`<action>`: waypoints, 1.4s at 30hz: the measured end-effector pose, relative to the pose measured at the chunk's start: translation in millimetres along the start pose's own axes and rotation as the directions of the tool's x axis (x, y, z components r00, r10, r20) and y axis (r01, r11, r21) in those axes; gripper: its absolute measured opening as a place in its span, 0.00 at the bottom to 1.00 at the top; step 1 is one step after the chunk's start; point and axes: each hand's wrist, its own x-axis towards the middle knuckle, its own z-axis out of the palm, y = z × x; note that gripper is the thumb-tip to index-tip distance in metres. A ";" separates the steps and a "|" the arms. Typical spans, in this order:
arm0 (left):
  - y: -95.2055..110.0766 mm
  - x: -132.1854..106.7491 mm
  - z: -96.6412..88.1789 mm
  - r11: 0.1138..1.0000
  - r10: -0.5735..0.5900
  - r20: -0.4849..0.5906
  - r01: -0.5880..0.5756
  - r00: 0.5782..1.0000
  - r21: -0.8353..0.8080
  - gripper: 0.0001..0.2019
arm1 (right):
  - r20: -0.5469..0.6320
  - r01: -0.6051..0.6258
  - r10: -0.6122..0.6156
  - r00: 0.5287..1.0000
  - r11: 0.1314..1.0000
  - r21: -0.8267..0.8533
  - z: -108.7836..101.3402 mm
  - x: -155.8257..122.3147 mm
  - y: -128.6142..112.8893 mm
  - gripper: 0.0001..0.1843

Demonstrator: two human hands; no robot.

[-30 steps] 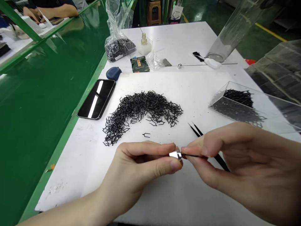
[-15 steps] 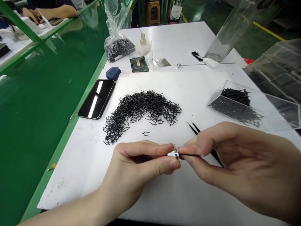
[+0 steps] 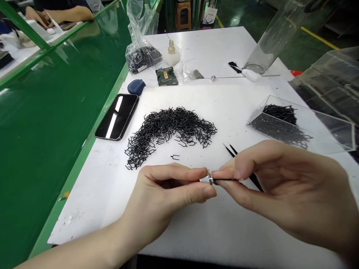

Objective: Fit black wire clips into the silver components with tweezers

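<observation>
Between thumb and index finger, my left hand [image 3: 168, 190] pinches a small silvery metal piece [image 3: 206, 179]. My right hand [image 3: 283, 186] is closed on a thin black part [image 3: 224, 179] whose tip meets the metal piece; most of it is hidden by the fingers, so I cannot tell its kind. Beyond my hands lies an arc-shaped heap of small black fork-shaped pieces [image 3: 174, 123]. One loose black fork-shaped piece [image 3: 175, 157] sits apart, in front of the heap. Black tweezers [image 3: 230, 150] rest on the white surface, partly behind my right hand.
A phone [image 3: 117, 116] and a dark blue case [image 3: 136, 87] lie left of the heap. At right, a clear tray [image 3: 322, 112] holds more black pieces. Toward the back stand a plastic bag [image 3: 143, 56], a small bottle [image 3: 171, 46] and a clear tube [image 3: 272, 41]. Another person's arm [image 3: 70, 15] rests far left.
My hands keep the same grip, the metal piece and black part still meeting. The whole view has shifted slightly; otherwise the table looks the same.
</observation>
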 end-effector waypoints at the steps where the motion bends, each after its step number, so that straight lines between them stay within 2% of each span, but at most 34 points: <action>1: -0.3 0.3 0.1 1.000 -0.002 -0.009 0.002 1.000 -0.003 0.15 | 0.001 0.009 -0.009 1.000 1.000 0.008 0.2 -0.2 0.9 0.18; 17: 1.6 4.2 0.2 0.989 -0.020 0.061 0.029 0.998 -0.145 0.17 | -0.017 0.009 -0.008 1.000 0.995 0.103 5.2 -0.9 7.0 0.19; 21: -1.0 1.5 -2.1 0.996 0.026 0.043 -0.022 0.999 -0.084 0.16 | -0.045 -0.088 0.098 0.994 0.979 0.183 2.8 -2.4 9.2 0.20; 24: -4.7 -1.5 -4.9 0.984 0.163 0.053 -0.166 0.985 0.058 0.14 | -0.088 -0.197 0.230 0.969 0.938 0.287 -1.1 -1.5 14.1 0.19; 26: -6.6 -3.4 -6.6 0.913 0.348 0.080 -0.357 0.934 0.199 0.15 | -0.108 -0.263 0.321 0.941 0.893 0.364 -3.4 0.0 18.0 0.17; 28: -8.2 -5.2 -8.6 0.781 0.502 0.162 -0.525 0.850 0.339 0.15 | -0.096 -0.309 0.382 0.919 0.850 0.426 -4.7 1.8 21.0 0.15; 30: -10.2 -6.5 -11.2 0.641 0.562 0.277 -0.622 0.780 0.450 0.13 | -0.079 -0.323 0.400 0.913 0.828 0.458 -4.9 3.2 22.1 0.15; 33: -14.6 -6.3 -14.3 0.441 0.548 0.430 -0.685 0.718 0.580 0.09 | -0.068 -0.326 0.402 0.913 0.819 0.473 -4.0 4.2 21.1 0.16; 35: -18.1 -5.3 -14.7 0.351 0.529 0.470 -0.687 0.706 0.636 0.09 | -0.071 -0.323 0.402 0.913 0.818 0.476 -3.5 4.7 19.6 0.16; 37: -21.2 -5.1 -14.1 0.320 0.513 0.471 -0.669 0.717 0.671 0.11 | -0.060 -0.336 0.411 0.910 0.813 0.475 -3.5 5.2 18.0 0.16; 39: -23.2 -6.3 -13.6 0.325 0.519 0.449 -0.653 0.728 0.684 0.11 | -0.041 -0.359 0.427 0.903 0.805 0.473 -4.0 5.4 16.7 0.17; 42: -23.2 -10.0 -14.5 0.379 0.562 0.357 -0.616 0.746 0.691 0.12 | -0.013 -0.367 0.419 0.908 0.808 0.460 -4.8 4.7 16.3 0.18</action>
